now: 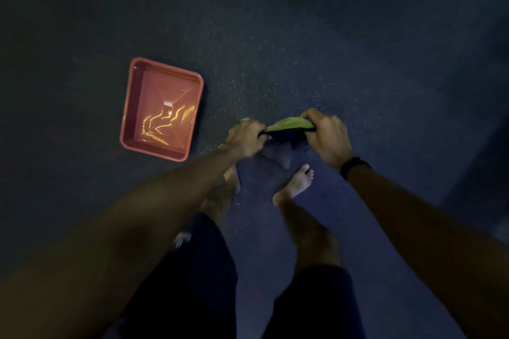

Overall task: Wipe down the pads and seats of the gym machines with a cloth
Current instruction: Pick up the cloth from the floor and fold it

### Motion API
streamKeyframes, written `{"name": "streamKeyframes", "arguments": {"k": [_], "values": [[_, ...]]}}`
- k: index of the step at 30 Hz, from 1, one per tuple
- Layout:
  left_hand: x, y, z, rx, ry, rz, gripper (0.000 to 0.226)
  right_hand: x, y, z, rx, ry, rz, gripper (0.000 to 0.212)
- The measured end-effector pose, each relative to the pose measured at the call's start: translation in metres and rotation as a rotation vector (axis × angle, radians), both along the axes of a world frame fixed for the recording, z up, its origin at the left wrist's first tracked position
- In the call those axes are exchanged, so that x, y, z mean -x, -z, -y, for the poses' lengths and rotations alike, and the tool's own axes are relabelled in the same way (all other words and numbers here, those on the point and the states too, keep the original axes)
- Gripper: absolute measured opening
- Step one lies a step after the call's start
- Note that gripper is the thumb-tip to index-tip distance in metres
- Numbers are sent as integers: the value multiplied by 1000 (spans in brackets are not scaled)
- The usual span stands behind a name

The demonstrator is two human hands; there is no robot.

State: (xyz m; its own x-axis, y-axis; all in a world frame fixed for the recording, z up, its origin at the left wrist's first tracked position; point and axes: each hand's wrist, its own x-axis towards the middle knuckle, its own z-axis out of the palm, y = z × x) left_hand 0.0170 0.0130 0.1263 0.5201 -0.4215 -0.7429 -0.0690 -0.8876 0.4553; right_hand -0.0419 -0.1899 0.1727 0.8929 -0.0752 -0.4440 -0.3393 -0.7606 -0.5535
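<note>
A green cloth [291, 124] is held stretched between the two hands, above a dark speckled floor [303, 36]. One end is gripped by the left hand [246, 137], whose fingers are curled round the fabric, and the other end is gripped by the right hand [327, 136], likewise closed on it, so that the cloth spans the short gap between them with a darker fold hanging just under its lit upper edge. A dark band [353, 166] is worn on the right wrist, directly behind that hand. Two bare feet are seen below the hands: the right foot [295, 184] is beneath and slightly inward of the right hand, while the left foot [220, 195] is largely hidden under the left forearm. Dark shorts [192, 270] are seen nearer the camera. To the left of the left hand, apart from it, a red rectangular tray [131, 107] lies on the floor, with bright wavy glints of light on what appears to be water inside. No writing, brand or label can be read anywhere.
</note>
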Motion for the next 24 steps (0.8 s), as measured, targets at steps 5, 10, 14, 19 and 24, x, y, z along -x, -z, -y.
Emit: {"name": "streamKeyframes", "arguments": {"k": [5,10,14,19,24], "values": [[-27,-135,9,45,-88,125,30,-3,-150,43,53,235,119,18],[-55,-238,28,103,-172,267,33,-5,-250,65,99,352,200,7],[-72,-302,39,170,-228,356,31,-1,-304,73,130,451,274,11],[-92,-366,49,240,-257,498,28,8,-362,95,124,552,352,25],[-112,-413,56,331,-224,584,17,18,-411,128,126,540,326,29]]}}
